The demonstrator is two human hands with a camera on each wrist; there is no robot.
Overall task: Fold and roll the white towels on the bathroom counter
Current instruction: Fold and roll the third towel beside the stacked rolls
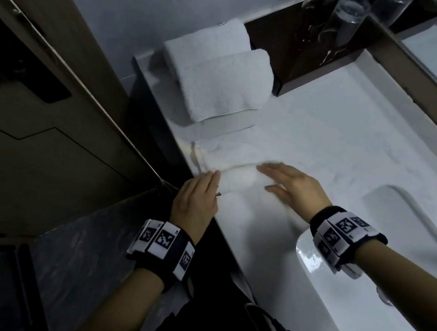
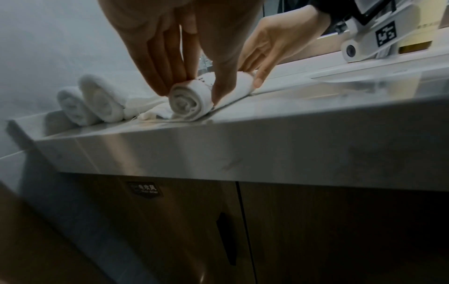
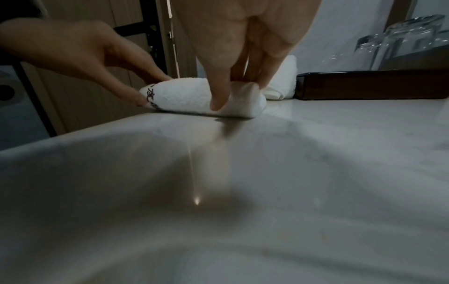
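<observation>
A white towel lies flat on the white counter, and its near end is wound into a tight roll. My left hand pinches the roll's left end, fingers on the far side and thumb on the near side. At the roll's right end my right hand holds it the same way. Dark embroidery shows on the roll near the left hand. Two finished towel rolls lie side by side at the back of the counter.
A dark tray with several upturned glasses stands right of the finished rolls. The sink basin is at the front right, close to my right wrist. The counter's left edge drops off beside a wooden door.
</observation>
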